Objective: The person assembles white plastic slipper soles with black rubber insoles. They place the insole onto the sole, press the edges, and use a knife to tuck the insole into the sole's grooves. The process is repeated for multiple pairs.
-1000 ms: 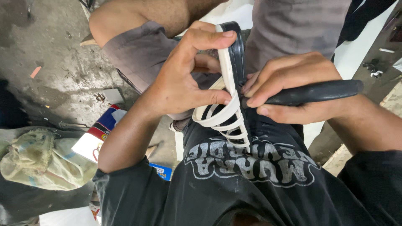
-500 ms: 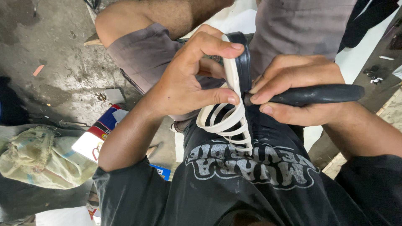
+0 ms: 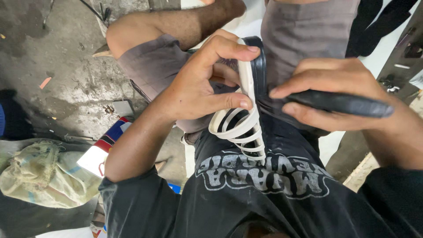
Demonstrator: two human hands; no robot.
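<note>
White plastic strips [image 3: 244,128], coiled in loops, run lengthwise up the lap, pinched by the left hand [image 3: 198,86]; the right hand [image 3: 335,94] clasps a black rubber strip [image 3: 339,102] pointing right. A sack [image 3: 42,176] lies nearby.

White strip [image 3: 245,94]: we see smooth, faintly glossy rubber-like bands, pinched between the left hand's [image 3: 200,86] fingers and coiled below the grip.
Black strip [image 3: 339,102]: we see matt, dark rubber-like material under the right hand's [image 3: 335,94] fingers.
Shorts [image 3: 304,39]: matt grey woven cloth behind both grips.
Floor [image 3: 66,66]: rough, stained concrete, left of the grips.
</note>
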